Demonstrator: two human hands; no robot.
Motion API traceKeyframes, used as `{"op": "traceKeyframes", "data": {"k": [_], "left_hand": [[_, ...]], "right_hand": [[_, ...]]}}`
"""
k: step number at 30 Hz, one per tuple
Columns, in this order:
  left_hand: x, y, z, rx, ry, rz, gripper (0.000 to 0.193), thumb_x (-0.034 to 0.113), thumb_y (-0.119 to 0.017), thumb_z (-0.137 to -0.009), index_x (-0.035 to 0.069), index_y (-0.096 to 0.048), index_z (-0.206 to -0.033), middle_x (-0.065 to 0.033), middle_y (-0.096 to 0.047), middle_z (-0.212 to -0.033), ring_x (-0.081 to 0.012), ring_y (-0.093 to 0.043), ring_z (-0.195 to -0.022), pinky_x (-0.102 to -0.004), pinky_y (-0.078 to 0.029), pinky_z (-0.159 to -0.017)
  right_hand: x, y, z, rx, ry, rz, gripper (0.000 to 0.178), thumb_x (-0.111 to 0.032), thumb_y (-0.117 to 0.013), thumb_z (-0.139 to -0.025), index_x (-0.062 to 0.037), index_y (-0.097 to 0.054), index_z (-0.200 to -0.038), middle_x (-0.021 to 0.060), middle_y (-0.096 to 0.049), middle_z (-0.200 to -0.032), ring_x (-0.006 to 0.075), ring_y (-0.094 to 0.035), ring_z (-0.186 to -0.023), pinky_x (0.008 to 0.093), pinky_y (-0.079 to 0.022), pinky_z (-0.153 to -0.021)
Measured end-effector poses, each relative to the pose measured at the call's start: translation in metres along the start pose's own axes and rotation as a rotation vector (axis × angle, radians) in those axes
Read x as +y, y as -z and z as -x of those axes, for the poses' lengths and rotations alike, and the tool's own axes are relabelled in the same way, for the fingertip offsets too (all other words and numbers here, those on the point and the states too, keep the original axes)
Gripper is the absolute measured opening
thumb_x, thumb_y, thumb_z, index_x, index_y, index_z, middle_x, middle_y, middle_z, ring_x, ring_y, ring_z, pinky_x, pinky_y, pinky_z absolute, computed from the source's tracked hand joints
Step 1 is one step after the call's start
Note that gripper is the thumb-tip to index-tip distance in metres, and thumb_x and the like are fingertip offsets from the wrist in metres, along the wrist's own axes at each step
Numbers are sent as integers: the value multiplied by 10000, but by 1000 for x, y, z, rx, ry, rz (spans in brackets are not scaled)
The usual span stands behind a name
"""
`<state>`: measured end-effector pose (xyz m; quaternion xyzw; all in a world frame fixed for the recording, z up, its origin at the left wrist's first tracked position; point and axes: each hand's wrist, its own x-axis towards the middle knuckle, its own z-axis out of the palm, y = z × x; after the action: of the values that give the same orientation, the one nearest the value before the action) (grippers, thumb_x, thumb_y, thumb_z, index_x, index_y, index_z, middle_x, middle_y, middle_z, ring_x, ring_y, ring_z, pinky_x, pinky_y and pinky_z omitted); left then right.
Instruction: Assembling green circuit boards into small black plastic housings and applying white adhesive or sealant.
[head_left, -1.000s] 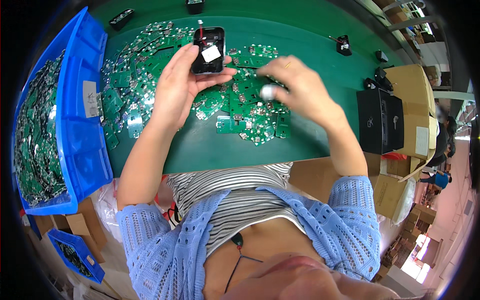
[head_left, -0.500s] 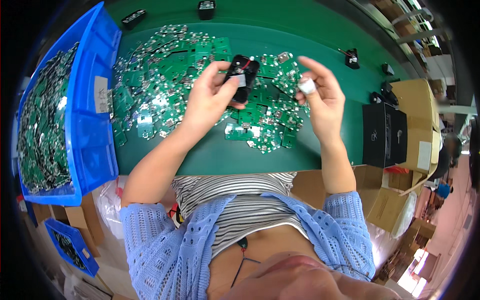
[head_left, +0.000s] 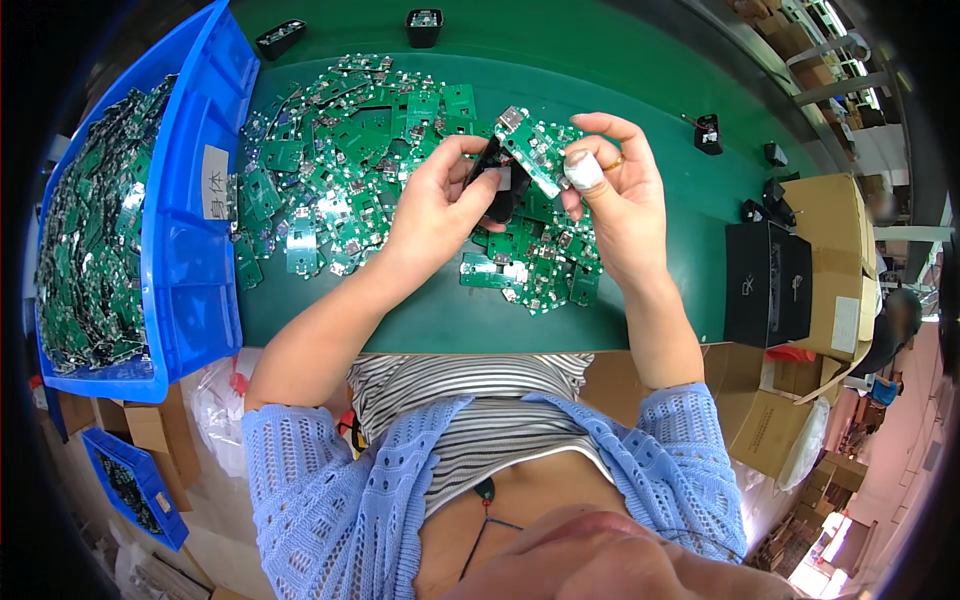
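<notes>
Being gripped by the left fingers is one black case; by the right fingers, one circuit board is pinched.

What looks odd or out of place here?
The right hand has a white wrap on its thumb, perhaps a bandage. Green boards lie jumbled and overlapping on the table instead of neatly stacked, though that may be normal here. I see no clear damage.

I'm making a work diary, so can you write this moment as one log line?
left grip: holds black case; right grip: holds green board beside case; table: loose boards; blue bin: more boards
</notes>
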<state>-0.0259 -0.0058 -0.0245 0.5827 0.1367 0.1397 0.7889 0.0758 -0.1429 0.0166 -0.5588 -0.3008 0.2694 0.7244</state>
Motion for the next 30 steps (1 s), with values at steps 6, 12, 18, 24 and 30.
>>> {"op": "traceKeyframes", "data": {"k": [6,12,18,24,30], "left_hand": [[1,-2,0,7,4,-16,225,57,-466,-874,-21,-413,-1078,-118,-582,-855,-188,-615,-676,-278,-534,-572],[9,-8,6,-31,16,123,283,80,-471,-882,-26,-405,-1136,-124,-560,-958,-201,-619,-762,-282,-547,-610],[3,-5,4,5,69,74,329,110,-561,-848,-47,-432,-1107,-94,-568,-895,-135,-582,-767,-247,-524,-605],[-14,-11,7,-12,-36,-65,276,93,-559,-844,-27,-477,-1079,-43,-558,-829,-74,-544,-720,-215,-469,-618],[8,-12,11,115,-252,-224,237,36,-556,-811,76,-581,-1043,-48,-511,-955,-58,-523,-641,-181,-457,-497]], "right_hand": [[3,0,1,-13,-8,63,314,-57,-560,-838,-24,-410,-1113,23,-544,-790,53,-492,-611,164,-391,-522],[17,3,5,-6,59,194,281,-28,-557,-832,-28,-425,-1080,24,-540,-830,54,-487,-663,172,-398,-550],[24,1,3,58,300,609,221,5,-596,-759,-57,-597,-971,55,-491,-914,75,-493,-699,197,-403,-555],[27,-7,5,95,365,630,166,34,-595,-742,-29,-606,-896,66,-472,-933,115,-497,-728,202,-403,-556],[27,-2,-2,78,540,931,130,12,-603,-713,-21,-577,-836,71,-512,-814,195,-518,-748,287,-434,-579]]}}
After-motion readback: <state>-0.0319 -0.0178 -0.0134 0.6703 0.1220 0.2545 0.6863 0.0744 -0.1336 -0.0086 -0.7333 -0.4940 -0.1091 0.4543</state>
